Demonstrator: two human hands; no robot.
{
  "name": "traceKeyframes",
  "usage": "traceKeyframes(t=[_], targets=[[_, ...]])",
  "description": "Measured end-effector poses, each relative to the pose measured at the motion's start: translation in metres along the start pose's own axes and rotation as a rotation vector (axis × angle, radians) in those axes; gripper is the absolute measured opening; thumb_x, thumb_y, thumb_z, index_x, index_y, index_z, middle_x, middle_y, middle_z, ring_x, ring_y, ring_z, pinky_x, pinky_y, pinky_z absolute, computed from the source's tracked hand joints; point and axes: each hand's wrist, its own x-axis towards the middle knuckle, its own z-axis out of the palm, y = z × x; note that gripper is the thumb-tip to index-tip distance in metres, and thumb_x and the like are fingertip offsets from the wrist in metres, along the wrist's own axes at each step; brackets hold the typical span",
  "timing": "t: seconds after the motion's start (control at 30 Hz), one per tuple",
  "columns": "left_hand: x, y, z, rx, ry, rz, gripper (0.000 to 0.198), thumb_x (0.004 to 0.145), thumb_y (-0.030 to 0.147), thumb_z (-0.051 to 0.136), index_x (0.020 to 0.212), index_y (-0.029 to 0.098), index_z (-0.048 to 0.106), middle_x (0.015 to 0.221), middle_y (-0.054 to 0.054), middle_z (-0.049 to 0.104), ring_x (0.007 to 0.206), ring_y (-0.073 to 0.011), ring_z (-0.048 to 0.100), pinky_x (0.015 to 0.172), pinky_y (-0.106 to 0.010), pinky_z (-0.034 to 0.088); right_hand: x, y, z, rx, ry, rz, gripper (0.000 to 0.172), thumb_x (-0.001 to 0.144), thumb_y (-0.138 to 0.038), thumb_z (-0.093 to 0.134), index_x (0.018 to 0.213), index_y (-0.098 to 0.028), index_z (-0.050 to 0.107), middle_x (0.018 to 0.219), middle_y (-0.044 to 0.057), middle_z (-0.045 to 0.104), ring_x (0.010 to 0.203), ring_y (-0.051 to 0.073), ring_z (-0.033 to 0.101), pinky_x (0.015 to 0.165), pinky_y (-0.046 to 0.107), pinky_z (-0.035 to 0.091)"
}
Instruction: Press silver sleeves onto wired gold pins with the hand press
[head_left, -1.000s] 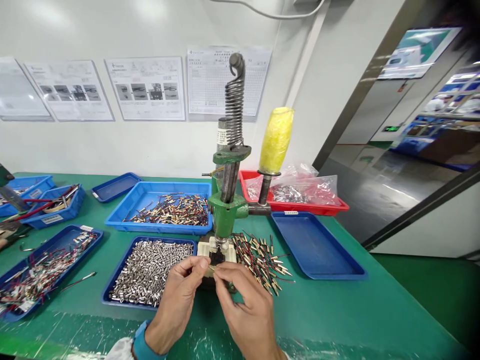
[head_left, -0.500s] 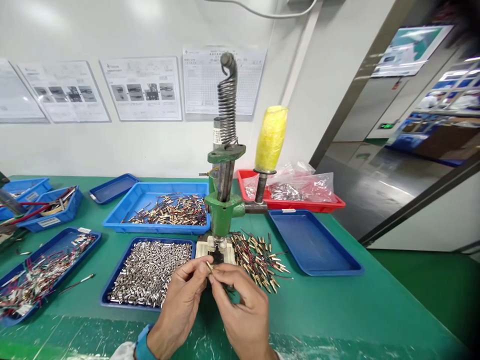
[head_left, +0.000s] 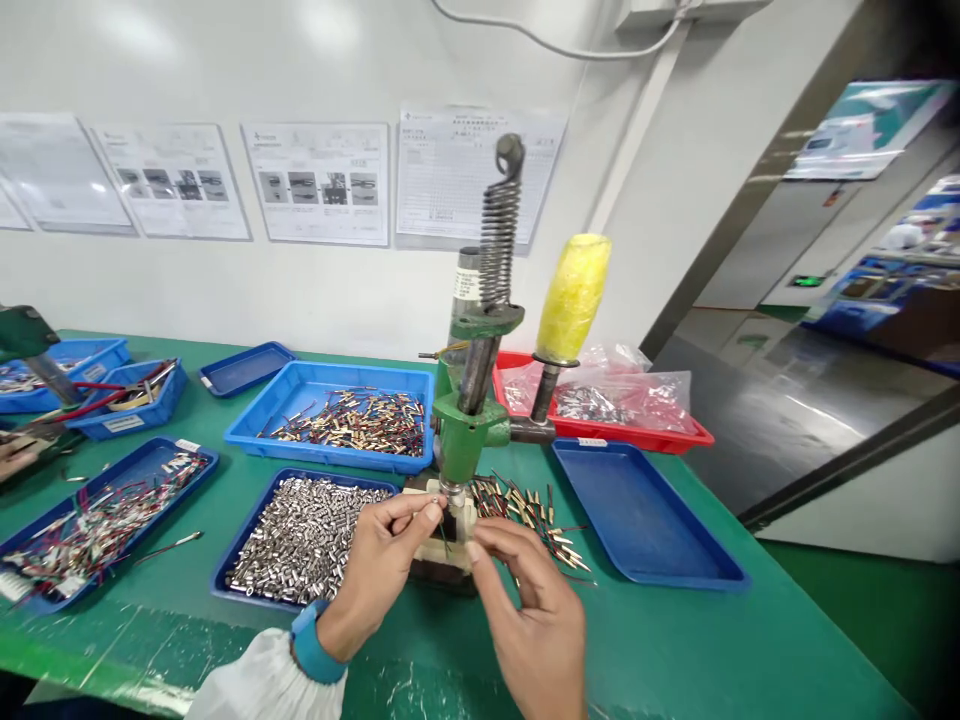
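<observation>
A green hand press (head_left: 469,425) with a coiled spring and a yellow-wrapped lever handle (head_left: 574,297) stands mid-table. My left hand (head_left: 382,560) pinches a small wired pin at the press's white base (head_left: 442,535), right under the ram. My right hand (head_left: 536,610) hovers just right of the base with its fingers loosely spread and nothing in them. A blue tray of silver sleeves (head_left: 300,540) lies left of the press. Loose gold-tipped wired pins (head_left: 536,515) lie to its right.
Behind are a blue tray of gold wired pins (head_left: 337,420), a small blue tray (head_left: 247,368) and a red tray with plastic bags (head_left: 607,405). A bare blue tray (head_left: 637,510) sits right. More blue trays (head_left: 97,510) line the left. The table edge drops off at right.
My hands have parted. The left hand has carried the small pin forward to the press base, and the right hand has let go and drawn back to the right.
</observation>
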Motion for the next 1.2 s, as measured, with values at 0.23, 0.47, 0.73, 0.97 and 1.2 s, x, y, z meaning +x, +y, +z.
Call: traceKeyframes(t=[0.23,0.47,0.73,0.97,1.2], targets=[[0.034,0.010,0.009,0.079,-0.048,0.014,0.044,0.066,0.056,0.079,0.070,0.012,0.078,0.060,-0.003,0.063,0.057,-0.0141,0.047,0.057,-0.028,0.035,0.030,-0.012,-0.029,-0.055,0.056,-0.011,0.011,0.087,-0.028,0.068,0.094,-0.021,0.073,0.101,0.008,0.070,0.094,0.020,0.068,0.081,0.032,0.057],[0.022,-0.007,0.006,0.352,0.023,0.252,0.031,0.088,0.039,0.061,0.086,0.014,0.079,0.063,0.000,0.051,0.061,-0.0141,0.038,0.057,-0.028,0.027,0.110,-0.063,-0.040,-0.200,0.263,-0.256,0.024,0.086,-0.028,0.070,0.109,-0.021,0.071,0.103,0.006,0.068,0.091,0.019,0.066,0.086,0.037,0.055],[0.017,-0.010,0.007,0.432,0.075,0.327,0.027,0.089,0.036,0.061,0.089,0.016,0.080,0.060,0.003,0.043,0.056,-0.0148,0.035,0.055,-0.029,0.025,0.210,-0.123,-0.028,-0.333,0.132,-0.268,0.034,0.084,-0.021,0.071,0.118,-0.020,0.066,0.104,0.005,0.070,0.084,0.019,0.067,0.078,0.037,0.055],[0.017,-0.009,0.005,0.391,0.057,0.310,0.026,0.088,0.037,0.062,0.093,0.019,0.081,0.063,0.000,0.054,0.056,-0.0153,0.038,0.055,-0.028,0.026,0.148,-0.135,-0.029,-0.235,0.325,-0.456,0.030,0.091,-0.024,0.066,0.121,-0.028,0.061,0.116,0.006,0.063,0.104,0.024,0.066,0.089,0.042,0.056],[0.025,-0.005,0.010,-0.007,0.051,0.081,0.035,0.075,0.046,0.076,0.087,0.012,0.077,0.071,-0.003,0.067,0.068,-0.0177,0.056,0.066,-0.028,0.041,0.150,-0.096,-0.045,-0.116,0.307,-0.345,0.052,0.088,-0.031,0.068,0.137,-0.022,0.051,0.121,0.011,0.063,0.109,0.024,0.064,0.092,0.041,0.055]])
